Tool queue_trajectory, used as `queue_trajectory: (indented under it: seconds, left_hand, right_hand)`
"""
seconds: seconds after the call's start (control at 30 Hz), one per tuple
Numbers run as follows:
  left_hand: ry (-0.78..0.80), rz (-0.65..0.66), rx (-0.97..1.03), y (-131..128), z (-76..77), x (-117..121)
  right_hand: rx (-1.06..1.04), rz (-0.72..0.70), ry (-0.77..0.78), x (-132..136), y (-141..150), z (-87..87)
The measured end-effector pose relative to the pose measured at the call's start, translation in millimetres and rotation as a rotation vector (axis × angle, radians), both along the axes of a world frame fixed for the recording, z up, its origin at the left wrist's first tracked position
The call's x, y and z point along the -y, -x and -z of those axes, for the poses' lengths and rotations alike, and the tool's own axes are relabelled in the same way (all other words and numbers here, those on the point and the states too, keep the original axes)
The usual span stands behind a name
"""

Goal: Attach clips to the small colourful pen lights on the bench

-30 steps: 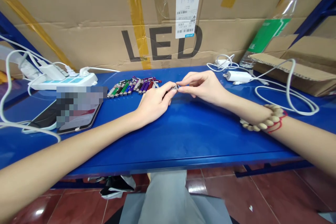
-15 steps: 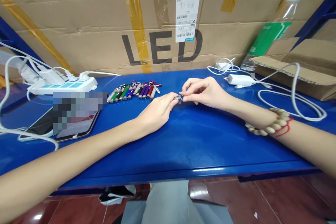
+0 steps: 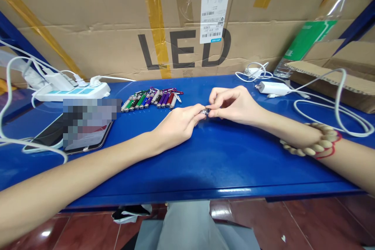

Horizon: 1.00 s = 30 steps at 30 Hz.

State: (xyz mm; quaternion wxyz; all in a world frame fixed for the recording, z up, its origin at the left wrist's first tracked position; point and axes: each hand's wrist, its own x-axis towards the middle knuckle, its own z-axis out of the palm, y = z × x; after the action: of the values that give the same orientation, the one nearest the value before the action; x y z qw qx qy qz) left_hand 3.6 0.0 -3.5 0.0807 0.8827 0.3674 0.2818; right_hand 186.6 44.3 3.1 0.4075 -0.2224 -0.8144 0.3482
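My left hand (image 3: 182,125) is closed around a small silver metal tube (image 3: 203,112), which looks like a keychain flashlight; most of it is hidden in the fingers. At the tube's exposed end, the thumb and forefinger of my right hand (image 3: 231,104) pinch a small dark, ring-like part (image 3: 207,111). Both hands meet just above the blue table (image 3: 187,172). Left of them lies a row of small keychain flashlights (image 3: 152,99) in silver, green, black, blue, purple and red, with carabiner clips at their far ends.
At left are a white power strip (image 3: 96,91) with plugs and two phones (image 3: 99,136), partly blurred out. A large cardboard box (image 3: 114,19) stands behind. To the right are a white charger (image 3: 274,88), looped cables, a green-labelled bottle (image 3: 310,37) and an open carton (image 3: 328,86).
The view has shifted slightly, so the table items sit a little differently in the picture. My hands keep their grip, and the tube's end now shows at a slightly different angle.
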Motion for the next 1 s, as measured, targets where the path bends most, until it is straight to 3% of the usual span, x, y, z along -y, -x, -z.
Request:
queue_trajectory:
  seconds: [0.37,0.57,1.0]
  left_hand:
    - [-0.129,-0.104,0.057,0.0,0.6,0.4]
    - [-0.103,-0.19,0.058,0.0,1.7,-0.9]
    - [-0.083,-0.209,0.06,-1.1,-4.7,4.9]
  right_hand:
    - [0.008,0.103,0.109,8.3,7.0,-3.1]
    - [0.02,0.167,0.155,9.1,9.2,-3.8]
    - [0.033,0.149,0.326,6.6,11.3,-4.7]
